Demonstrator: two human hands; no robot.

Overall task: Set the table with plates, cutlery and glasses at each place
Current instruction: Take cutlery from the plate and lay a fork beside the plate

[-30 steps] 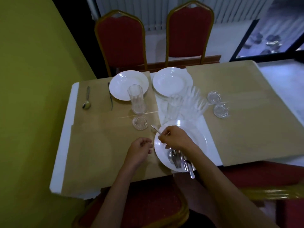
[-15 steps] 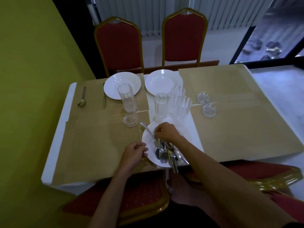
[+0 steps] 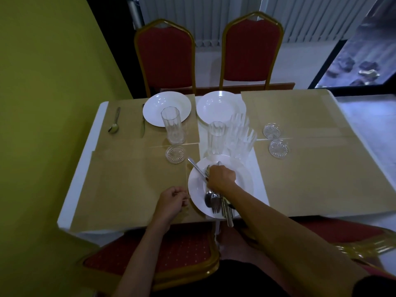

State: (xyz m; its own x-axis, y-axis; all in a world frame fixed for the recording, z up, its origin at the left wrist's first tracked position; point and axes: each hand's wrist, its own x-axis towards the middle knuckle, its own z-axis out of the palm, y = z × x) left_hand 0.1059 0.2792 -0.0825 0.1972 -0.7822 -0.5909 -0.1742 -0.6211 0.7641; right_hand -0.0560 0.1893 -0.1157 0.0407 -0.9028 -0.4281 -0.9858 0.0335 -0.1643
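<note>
The right hand [image 3: 221,177] pinches cutlery [image 3: 214,202] piled on the near plate [image 3: 242,168], so lift one piece slowly; the left hand [image 3: 172,202] is curled just beside it, and I cannot tell if it holds anything.

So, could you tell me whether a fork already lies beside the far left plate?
No, only a spoon and a knife lie to the left of that plate.

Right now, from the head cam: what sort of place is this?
Probably a restaurant or banquet dining room: red gold-framed chairs stand on both sides of a long covered table, which carries white plates, tall glasses and cutlery.
</note>
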